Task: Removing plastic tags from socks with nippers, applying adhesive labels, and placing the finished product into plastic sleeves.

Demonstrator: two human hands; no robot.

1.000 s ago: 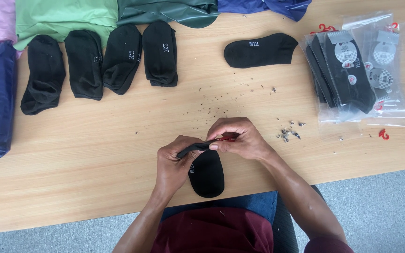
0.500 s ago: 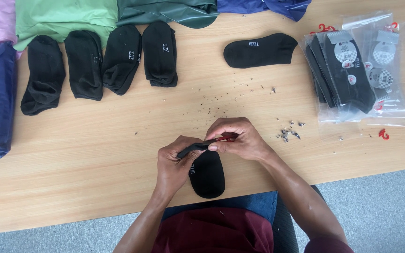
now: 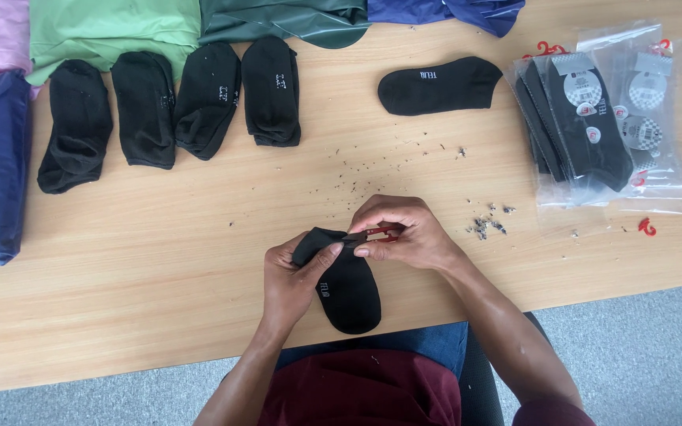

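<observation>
While the person is sitting at the near edge of the wooden desk (image 3: 159, 300), both hands are closing on one black ankle sock (image 3: 346, 285) just in front of the body. The left hand (image 3: 292, 278) is gripping the sock's open cuff end from about eight o'clock, thumb pressing on top. The right hand (image 3: 404, 233) is coming in from two o'clock, its fingers pinching the same cuff together with a small red plastic hook (image 3: 386, 233) that is barely showing between them. The sock's toe is pointing toward six o'clock, lying over the desk edge.

Out at three o'clock from the hands, a small heap of grey lint (image 3: 487, 225) is lying on the wood, with finer specks scattering toward twelve. Further off at two o'clock, packaged black socks (image 3: 586, 118) are resting in clear bags, a loose red hook (image 3: 646, 228) beside them. At twelve o'clock a single black sock (image 3: 440, 84) is lying flat. At ten o'clock, four folded black sock pairs (image 3: 175, 110) are sitting in a row, with folded garments (image 3: 112, 28) beyond them along the far edge.
</observation>
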